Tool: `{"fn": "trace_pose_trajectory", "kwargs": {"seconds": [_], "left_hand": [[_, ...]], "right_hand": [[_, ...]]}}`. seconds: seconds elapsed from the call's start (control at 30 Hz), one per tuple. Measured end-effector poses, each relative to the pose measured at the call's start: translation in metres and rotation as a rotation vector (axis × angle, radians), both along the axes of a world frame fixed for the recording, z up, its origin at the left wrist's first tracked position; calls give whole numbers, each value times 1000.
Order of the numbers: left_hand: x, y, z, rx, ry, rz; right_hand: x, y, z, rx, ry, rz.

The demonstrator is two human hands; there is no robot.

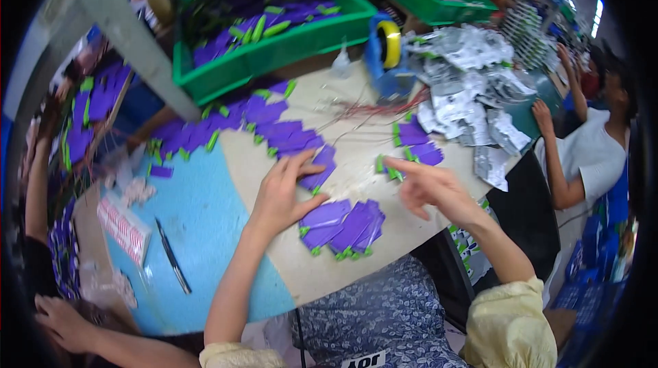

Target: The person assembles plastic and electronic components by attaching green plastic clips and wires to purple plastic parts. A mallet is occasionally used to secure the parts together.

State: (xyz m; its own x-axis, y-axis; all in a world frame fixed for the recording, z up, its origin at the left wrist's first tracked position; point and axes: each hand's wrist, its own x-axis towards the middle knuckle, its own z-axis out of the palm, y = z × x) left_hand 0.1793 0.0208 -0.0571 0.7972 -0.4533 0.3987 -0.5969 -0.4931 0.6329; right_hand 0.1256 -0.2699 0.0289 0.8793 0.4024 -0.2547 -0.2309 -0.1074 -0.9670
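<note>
My left hand [277, 193] is over the tabletop, its fingers and thumb around a flat purple piece with a green end [319, 170]. Just below it lies a fanned pile of similar purple pieces [353, 226], their green ends toward me. My right hand [439, 193], slightly blurred, has its index finger stretched out and the thumb apart. That fingertip is at some small green ends [381, 164], beside a few more purple pieces [428, 154]. Whether it touches them I cannot tell. A row of overlapping purple pieces [274, 121] runs away to the far left.
A green bin [274, 42] of purple pieces stands at the back. Near it are a blue tape dispenser [377, 59], a small clear bottle [342, 61], thin red wires [384, 109] and silvery sheets [473, 80]. A black pen [171, 255] lies left; other people work at both sides.
</note>
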Motion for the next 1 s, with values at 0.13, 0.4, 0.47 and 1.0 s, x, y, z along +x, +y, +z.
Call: {"fn": "trace_pose_trajectory", "kwargs": {"seconds": [0.13, 0.4, 0.47, 1.0], "left_hand": [[-2, 6, -5, -34, 62, 54], [-5, 8, -7, -3, 13, 24], [-4, 8, -7, -9, 28, 22], [-22, -5, -10, 30, -79, 165]], "right_hand": [[51, 50, -45, -48, 64, 306], [65, 71, -59, -109, 201, 443], [64, 72, -56, -124, 212, 452], [65, 84, -50, -756, -867, -28]]}}
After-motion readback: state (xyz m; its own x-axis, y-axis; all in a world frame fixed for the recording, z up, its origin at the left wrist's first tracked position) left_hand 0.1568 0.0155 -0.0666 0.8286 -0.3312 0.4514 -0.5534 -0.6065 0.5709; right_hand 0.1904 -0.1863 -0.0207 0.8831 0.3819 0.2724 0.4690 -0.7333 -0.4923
